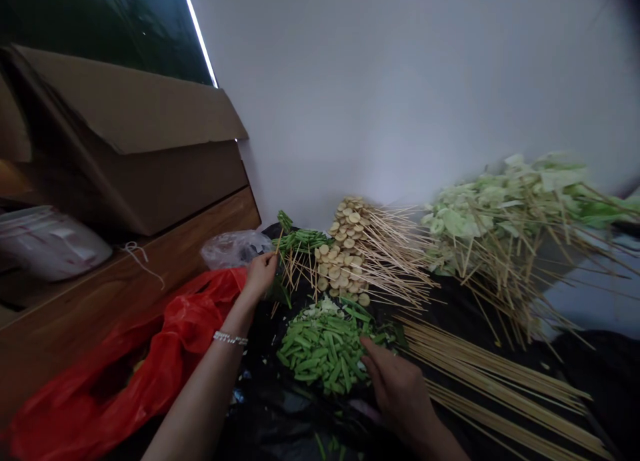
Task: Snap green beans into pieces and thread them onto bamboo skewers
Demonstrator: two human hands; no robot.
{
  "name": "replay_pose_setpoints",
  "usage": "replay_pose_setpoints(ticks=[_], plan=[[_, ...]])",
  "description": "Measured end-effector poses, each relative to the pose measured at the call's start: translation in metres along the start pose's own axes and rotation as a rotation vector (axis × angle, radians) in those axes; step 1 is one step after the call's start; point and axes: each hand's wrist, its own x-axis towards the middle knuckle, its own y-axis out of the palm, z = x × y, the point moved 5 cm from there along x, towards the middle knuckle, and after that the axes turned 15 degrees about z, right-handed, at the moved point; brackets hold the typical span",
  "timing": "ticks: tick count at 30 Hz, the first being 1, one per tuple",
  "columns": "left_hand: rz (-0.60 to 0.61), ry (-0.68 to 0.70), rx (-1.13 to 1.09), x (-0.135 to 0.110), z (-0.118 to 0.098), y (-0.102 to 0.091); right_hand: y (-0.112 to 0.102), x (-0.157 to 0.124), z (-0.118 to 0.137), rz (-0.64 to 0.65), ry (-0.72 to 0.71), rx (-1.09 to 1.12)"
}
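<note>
My left hand [260,273] reaches forward and is closed on a bamboo skewer threaded with green bean pieces [285,222], holding it at the pile of finished green bean skewers [303,241]. My right hand [395,384] rests at the right edge of a heap of cut green bean pieces [320,354], its fingers curled down into the pieces. A bracelet [230,338] circles my left wrist. Both hands work over a black plastic sheet [280,421].
Skewers of round tan slices [345,254] lie behind the beans. Leafy green skewers [500,214] are piled at the right. Bare bamboo sticks [500,381] lie in front of them. A red plastic bag [165,341], a clear bag [235,248], a cardboard box [135,134] and a wooden ledge [100,301] are at the left.
</note>
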Motion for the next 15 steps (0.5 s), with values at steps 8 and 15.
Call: replay_pose_setpoints(ticks=[8, 15], plan=[[0.081, -0.072, 0.165, 0.012, 0.014, 0.016, -0.003, 0.001, -0.004, -0.004, 0.001, -0.045], [-0.147, -0.055, 0.343, -0.023, -0.008, -0.017, -0.035, 0.002, -0.049, -0.09, 0.187, -0.16]])
